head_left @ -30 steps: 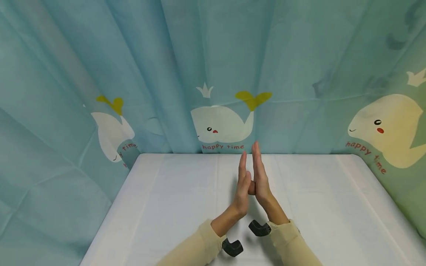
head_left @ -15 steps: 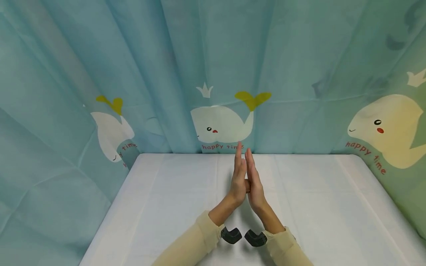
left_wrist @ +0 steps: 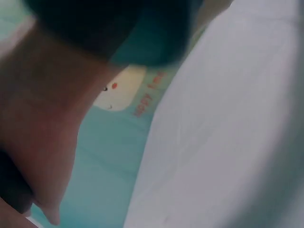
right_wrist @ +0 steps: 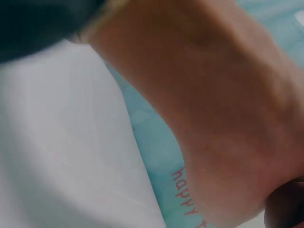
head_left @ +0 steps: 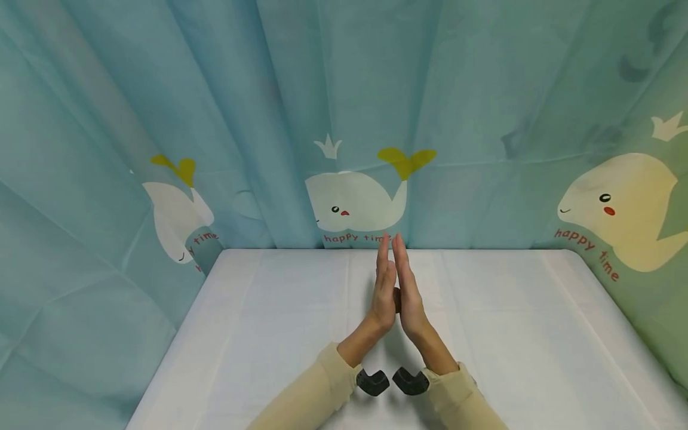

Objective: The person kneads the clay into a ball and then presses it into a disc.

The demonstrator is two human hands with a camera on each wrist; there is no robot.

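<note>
A small dark brown roundish lump sits between the two palms, mostly hidden by them. My left hand stands on edge with straight fingers pointing away, its palm against the lump. Facing it, my right hand presses from the other side, fingers also straight. Toward the tips the hands lean close together, above the white table. In the right wrist view the dark lump shows at the lower right, next to the heel of the right hand. The left wrist view has it as a dark shape beside the left hand.
A white-covered table lies under the hands. Behind and beside it hangs a blue-green curtain with printed whales. Black curved wrist mounts stick out from the cream sleeves, close to each other.
The palms have slid along each other: the left hand went forward and the right drew back, then came slightly forward again. Both shifted a little left, the lump still between them.
</note>
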